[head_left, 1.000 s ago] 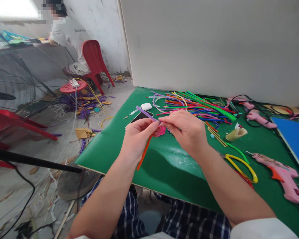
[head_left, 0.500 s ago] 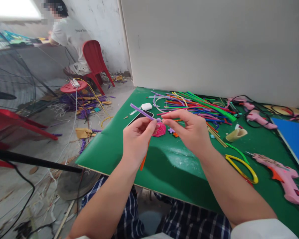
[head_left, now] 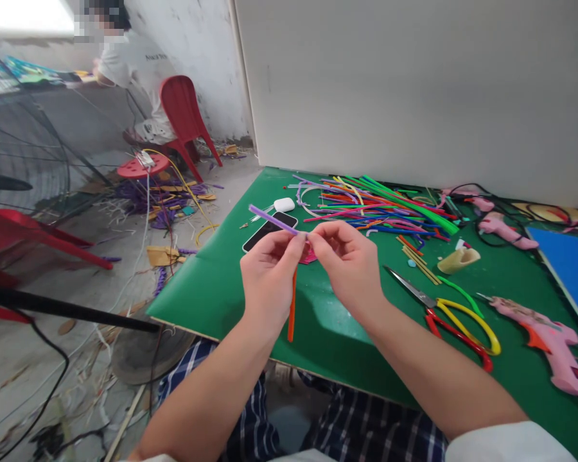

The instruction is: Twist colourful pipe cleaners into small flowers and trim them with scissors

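My left hand (head_left: 272,276) is closed on a purple pipe cleaner (head_left: 273,220), whose free end points up and left. An orange pipe cleaner (head_left: 291,311) hangs below the same hand. My right hand (head_left: 344,263) is closed, its thumb and fingertips meeting the left fingertips at the purple piece's end; whatever small part lies between them is hidden. Behind the fingers a pink coiled piece (head_left: 308,256) shows in part. A black phone (head_left: 270,231) lies just beyond my left hand, with a white case (head_left: 284,205) past it.
Colourful pipe cleaners (head_left: 380,205) are piled at the table's back. Scissors (head_left: 433,305) with red and yellow handles lie beside my right forearm. Farther right are a bamboo-like cup (head_left: 458,260), a pink glue gun (head_left: 544,333) and a blue board (head_left: 568,269). A person (head_left: 139,70) sits far left.
My right hand has moved left and down, and its fingers have closed in against the left ones. The orange pipe cleaner now hangs straighter. More of the scissors and phone shows.
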Demonstrator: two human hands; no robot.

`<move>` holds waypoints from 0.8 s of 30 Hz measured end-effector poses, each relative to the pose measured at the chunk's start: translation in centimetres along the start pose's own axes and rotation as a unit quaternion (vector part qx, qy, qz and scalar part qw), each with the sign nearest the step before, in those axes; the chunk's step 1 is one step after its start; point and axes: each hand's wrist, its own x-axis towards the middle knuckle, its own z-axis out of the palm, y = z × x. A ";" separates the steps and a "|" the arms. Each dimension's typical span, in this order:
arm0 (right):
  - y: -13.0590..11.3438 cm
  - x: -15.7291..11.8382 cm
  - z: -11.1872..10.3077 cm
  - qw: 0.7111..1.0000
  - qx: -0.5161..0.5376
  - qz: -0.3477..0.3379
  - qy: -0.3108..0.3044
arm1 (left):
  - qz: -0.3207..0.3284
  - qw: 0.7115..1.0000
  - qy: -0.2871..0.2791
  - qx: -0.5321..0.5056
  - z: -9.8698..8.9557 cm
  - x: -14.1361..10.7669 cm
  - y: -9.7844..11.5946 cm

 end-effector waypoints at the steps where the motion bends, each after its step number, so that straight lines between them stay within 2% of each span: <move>1: 0.2 0.0 0.1 1.000 0.017 0.012 -0.002 | -0.008 1.000 -0.004 -0.012 0.0 0.1 0.0; 4: 0.5 0.2 0.0 1.000 0.012 0.000 -0.010 | -0.029 0.999 -0.020 -0.022 -0.1 0.4 0.1; 6: 0.4 0.4 -0.5 0.998 -0.036 -0.052 -0.012 | -0.041 0.998 -0.031 -0.023 -0.2 0.6 0.2; 9: 0.3 0.7 -1.1 0.979 -0.128 -0.155 -0.012 | -0.057 0.997 -0.043 -0.025 -0.4 0.7 0.3; 12: 0.4 0.8 -1.5 0.961 -0.178 -0.214 -0.002 | -0.061 0.997 -0.052 -0.022 -0.4 0.7 0.5; 19: 0.9 0.7 -1.4 0.946 -0.188 -0.261 0.027 | -0.057 0.996 -0.064 -0.028 -0.4 0.4 0.5; 24: 0.9 1.0 -1.5 0.951 -0.186 -0.247 0.022 | -0.044 0.997 -0.055 -0.004 -0.5 0.5 0.4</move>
